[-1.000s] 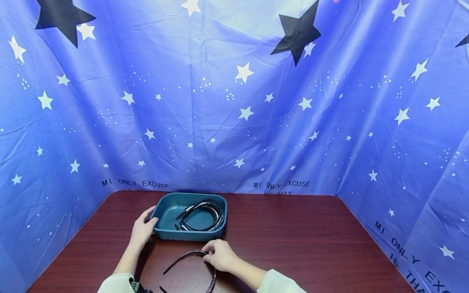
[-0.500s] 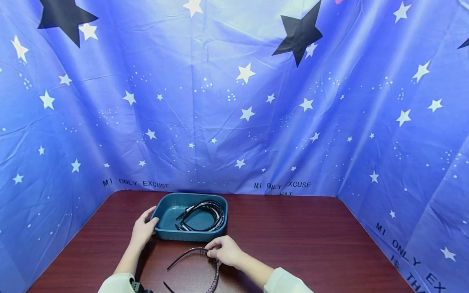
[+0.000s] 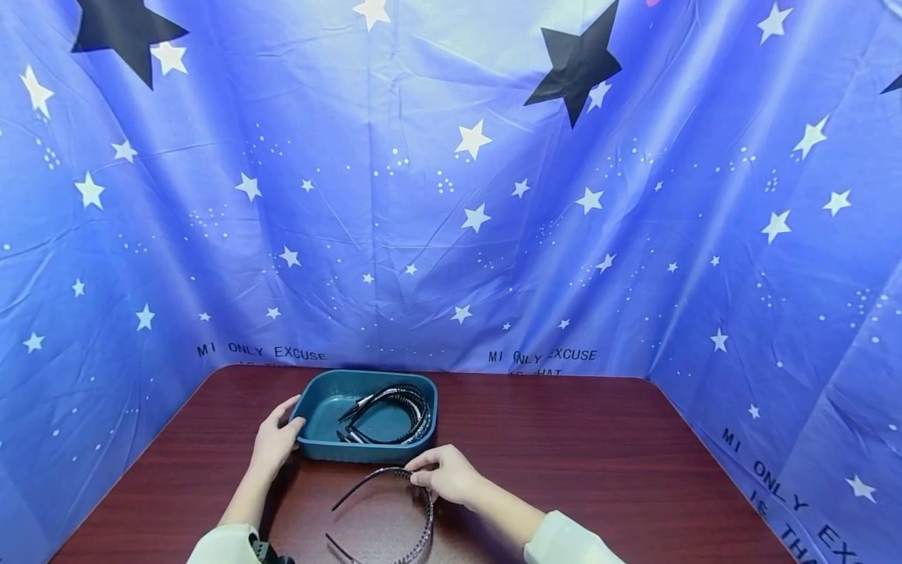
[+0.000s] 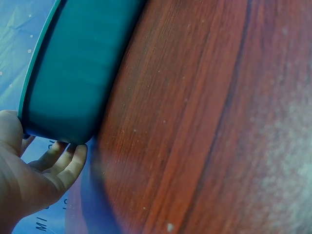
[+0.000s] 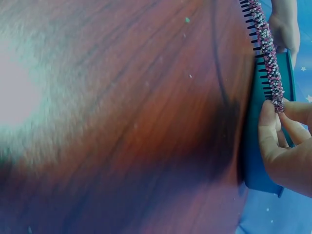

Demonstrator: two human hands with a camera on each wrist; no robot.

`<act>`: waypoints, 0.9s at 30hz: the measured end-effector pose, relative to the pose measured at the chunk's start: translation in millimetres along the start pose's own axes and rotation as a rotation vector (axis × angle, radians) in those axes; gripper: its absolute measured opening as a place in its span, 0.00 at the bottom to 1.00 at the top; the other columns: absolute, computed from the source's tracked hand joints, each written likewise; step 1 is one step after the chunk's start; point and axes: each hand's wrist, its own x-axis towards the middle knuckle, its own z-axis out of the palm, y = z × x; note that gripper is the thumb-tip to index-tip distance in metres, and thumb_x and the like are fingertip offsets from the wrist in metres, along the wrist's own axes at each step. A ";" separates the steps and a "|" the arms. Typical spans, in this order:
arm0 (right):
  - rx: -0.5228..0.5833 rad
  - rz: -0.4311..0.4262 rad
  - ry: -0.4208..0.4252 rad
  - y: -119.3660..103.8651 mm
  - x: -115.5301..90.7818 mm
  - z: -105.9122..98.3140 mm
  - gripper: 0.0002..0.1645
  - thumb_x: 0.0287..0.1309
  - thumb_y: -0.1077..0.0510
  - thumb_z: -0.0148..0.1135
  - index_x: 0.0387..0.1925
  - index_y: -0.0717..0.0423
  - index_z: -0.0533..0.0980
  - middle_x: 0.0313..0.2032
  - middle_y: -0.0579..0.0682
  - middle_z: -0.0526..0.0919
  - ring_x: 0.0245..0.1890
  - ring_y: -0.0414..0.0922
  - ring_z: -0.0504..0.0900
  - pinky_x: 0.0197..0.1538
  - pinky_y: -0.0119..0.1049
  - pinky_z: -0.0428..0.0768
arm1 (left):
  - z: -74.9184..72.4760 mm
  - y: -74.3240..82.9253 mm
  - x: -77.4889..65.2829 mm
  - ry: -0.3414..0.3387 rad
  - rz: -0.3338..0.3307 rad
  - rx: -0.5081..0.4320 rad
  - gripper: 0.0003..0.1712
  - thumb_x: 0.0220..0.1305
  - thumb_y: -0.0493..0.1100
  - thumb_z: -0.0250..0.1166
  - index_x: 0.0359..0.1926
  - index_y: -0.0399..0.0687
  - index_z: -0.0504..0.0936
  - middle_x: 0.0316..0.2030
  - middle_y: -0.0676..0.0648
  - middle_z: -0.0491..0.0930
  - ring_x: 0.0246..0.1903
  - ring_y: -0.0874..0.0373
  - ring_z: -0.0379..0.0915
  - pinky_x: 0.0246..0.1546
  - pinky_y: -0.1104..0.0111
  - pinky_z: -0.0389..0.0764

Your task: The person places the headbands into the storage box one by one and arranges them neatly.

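At the table's back left stands a dark teal plastic basin [image 3: 362, 453], with several black toothed headbands [image 3: 421, 411] lying together in its right half. My left hand [image 3: 276, 442] grips the basin's left end, and in the left wrist view its fingers [image 4: 72, 168] lie against the lower corner of the basin. In front of the basin, my right hand [image 3: 451, 476] pinches another headband [image 3: 431, 517] between thumb and fingers. The right wrist view shows that headband's outer face [image 5: 267, 44] covered in pink, white and dark sparkles, with a row of black teeth along one side.
The reddish-brown wood-grain table [image 3: 578, 446] extends to the right of the basin. A blue cloth [image 3: 423, 235] with stars and printed words hangs behind the table and along both sides. A dark device [image 3: 264, 551] sits at the left sleeve's cuff.
My right hand has moved a little right and away from me, carrying the headband toward the basin's front. My left hand and the basin have stayed in place.
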 end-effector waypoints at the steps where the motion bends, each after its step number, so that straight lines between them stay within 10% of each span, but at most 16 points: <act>1: -0.002 -0.001 0.001 -1.1 -0.3 -2.5 0.10 0.51 0.67 0.63 0.37 0.67 0.82 0.29 0.60 0.84 0.13 0.37 0.69 0.25 0.49 0.79 | -0.1 0.1 0.1 0.000 0.003 0.000 0.29 0.66 0.38 0.49 0.68 0.41 0.60 0.58 0.28 0.64 0.42 0.43 0.73 0.32 0.66 0.79; 27: -0.024 -0.023 0.062 -29.6 -9.6 -55.7 0.13 0.53 0.69 0.59 0.42 0.72 0.79 0.27 0.57 0.82 0.18 0.37 0.70 0.22 0.33 0.76 | 0.3 -0.3 1.0 -0.004 0.001 -0.010 0.29 0.66 0.38 0.49 0.68 0.41 0.59 0.58 0.28 0.64 0.42 0.44 0.73 0.33 0.65 0.80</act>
